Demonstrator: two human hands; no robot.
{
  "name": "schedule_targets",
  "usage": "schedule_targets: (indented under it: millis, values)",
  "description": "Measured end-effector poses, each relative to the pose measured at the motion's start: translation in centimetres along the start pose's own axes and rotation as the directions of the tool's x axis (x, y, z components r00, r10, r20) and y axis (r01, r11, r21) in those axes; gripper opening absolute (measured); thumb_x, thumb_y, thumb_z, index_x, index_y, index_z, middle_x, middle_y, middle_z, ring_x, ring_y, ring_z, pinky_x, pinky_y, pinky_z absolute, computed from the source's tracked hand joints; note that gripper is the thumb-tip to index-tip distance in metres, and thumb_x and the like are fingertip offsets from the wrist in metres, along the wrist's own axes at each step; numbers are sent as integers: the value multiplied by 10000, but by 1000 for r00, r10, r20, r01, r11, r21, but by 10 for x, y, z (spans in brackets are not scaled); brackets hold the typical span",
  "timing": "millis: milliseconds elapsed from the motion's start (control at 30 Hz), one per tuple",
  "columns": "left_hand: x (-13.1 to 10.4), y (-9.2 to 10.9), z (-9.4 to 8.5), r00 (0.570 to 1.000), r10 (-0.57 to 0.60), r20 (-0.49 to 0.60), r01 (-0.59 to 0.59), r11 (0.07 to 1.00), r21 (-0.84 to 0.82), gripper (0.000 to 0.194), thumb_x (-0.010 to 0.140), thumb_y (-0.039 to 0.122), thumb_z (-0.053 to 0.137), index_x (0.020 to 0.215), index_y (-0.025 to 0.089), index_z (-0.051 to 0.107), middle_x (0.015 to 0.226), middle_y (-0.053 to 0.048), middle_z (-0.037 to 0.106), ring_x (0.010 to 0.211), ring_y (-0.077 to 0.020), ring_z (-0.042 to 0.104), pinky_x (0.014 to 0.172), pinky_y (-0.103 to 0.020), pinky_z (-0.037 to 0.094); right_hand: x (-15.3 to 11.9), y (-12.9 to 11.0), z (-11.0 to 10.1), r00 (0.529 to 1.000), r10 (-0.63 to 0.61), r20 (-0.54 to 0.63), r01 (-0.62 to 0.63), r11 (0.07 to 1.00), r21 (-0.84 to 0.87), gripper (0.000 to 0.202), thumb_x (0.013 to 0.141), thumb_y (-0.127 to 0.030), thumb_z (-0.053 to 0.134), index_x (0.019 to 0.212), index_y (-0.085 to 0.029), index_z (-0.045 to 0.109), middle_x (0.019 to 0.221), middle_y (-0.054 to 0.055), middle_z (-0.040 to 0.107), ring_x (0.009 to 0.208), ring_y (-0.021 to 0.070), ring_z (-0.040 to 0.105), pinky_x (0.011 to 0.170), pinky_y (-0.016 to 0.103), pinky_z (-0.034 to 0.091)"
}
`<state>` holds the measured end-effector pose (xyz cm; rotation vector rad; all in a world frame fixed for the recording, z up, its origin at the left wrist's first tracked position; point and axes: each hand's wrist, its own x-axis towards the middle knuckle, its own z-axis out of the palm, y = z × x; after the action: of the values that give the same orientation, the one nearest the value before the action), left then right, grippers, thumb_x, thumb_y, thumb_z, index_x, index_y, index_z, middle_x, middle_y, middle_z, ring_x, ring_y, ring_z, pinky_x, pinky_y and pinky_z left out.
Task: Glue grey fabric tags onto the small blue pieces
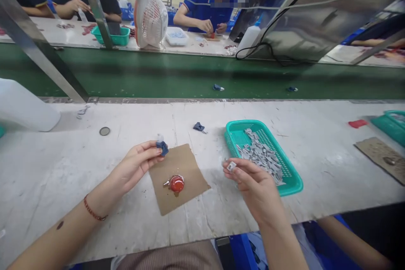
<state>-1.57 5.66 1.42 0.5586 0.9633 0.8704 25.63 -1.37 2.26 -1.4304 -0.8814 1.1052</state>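
Note:
Between the thumb and fingers of my left hand [139, 162] is a small dark blue plastic part [162, 148] with a whitish piece at its top. My right hand [253, 179] pinches a small light grey piece [231, 166] beside a green basket [232, 145]. Many similar grey pieces [261, 154] lie heaped in that basket. Between my hands a square of brown cardboard [193, 183] lies on the table, bearing a red round blob [176, 183] in a wet, glossy puddle. Another dark blue part [199, 126] rests on the table beyond the cardboard.
A green conveyor belt [158, 76] runs behind the table, carrying blue parts [217, 87]. At left stand a white container [25, 105] and a bottle cap [104, 131]. Farther right are a red piece [357, 123] and more cardboard [379, 158]. Several co-workers sit across the belt; another person's arm shows lower right.

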Motion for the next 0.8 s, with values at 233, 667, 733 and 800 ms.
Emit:
schedule_targets:
  millis: [233, 667, 733, 800]
  values:
    - [-11, -19, -15, 995, -41, 92, 52, 992, -115, 147, 759, 114, 732, 896, 163, 744, 960, -42, 714, 770, -92, 653, 722, -161, 578, -6, 7, 27, 990, -9, 144, 20, 997, -79, 263, 736, -414, 785, 870, -194, 727, 807, 51, 736, 685, 177, 701, 671, 314, 617]
    - [-14, -38, -21, 974, -68, 217, 117, 968, -221, 176, 747, 162, 762, 922, 166, 741, 959, -45, 722, 790, -105, 685, 718, -161, 581, -8, 31, 30, 668, -261, 697, 740, 321, -591, 291, 936, -91, 438, 1017, -214, 689, 1063, 107, 703, 976, 249, 669, 801, 422, 591]
    - [-14, -39, -21, 970, -67, 232, 119, 969, -219, 168, 749, 158, 763, 916, 169, 745, 956, -43, 720, 802, -105, 685, 720, -158, 580, -9, 30, 29, 664, -239, 709, 744, 313, -591, 324, 934, -74, 418, 1035, -225, 686, 1096, 106, 692, 997, 244, 662, 807, 413, 588]
    - [-14, -40, -21, 969, -67, 239, 119, 970, -211, 161, 752, 158, 761, 912, 171, 746, 957, -42, 717, 811, -106, 685, 727, -160, 580, -11, 28, 28, 674, -244, 697, 733, 340, -590, 349, 939, -73, 402, 1075, -244, 675, 1116, 94, 683, 1021, 232, 653, 835, 400, 573]
